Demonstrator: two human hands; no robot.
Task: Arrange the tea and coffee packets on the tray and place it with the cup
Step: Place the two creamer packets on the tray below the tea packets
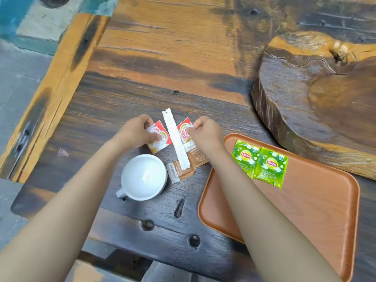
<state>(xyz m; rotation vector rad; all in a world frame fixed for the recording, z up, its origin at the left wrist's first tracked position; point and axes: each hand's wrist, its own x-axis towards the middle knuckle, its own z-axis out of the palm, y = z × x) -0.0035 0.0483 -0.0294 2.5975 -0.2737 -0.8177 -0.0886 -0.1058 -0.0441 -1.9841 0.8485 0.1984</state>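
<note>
My left hand (139, 130) pinches a red-and-white creamer packet (159, 140) at its top left corner. My right hand (205, 131) grips a second red creamer packet (184, 132) at its right edge. Between them lies a long white stick packet (176, 139). Two brown sugar packets (180, 171) lie under its lower end. A white cup (143, 177) stands just below the left packet, handle toward me. To the right, the orange tray (305, 210) carries two green tea packets (262, 163) at its far left corner.
All of this sits on a dark wooden table (122, 102) with bolt heads. A thick carved wooden slab (317, 94) stands at the back right, close behind the tray. The table's left edge drops to a grey floor (14, 82).
</note>
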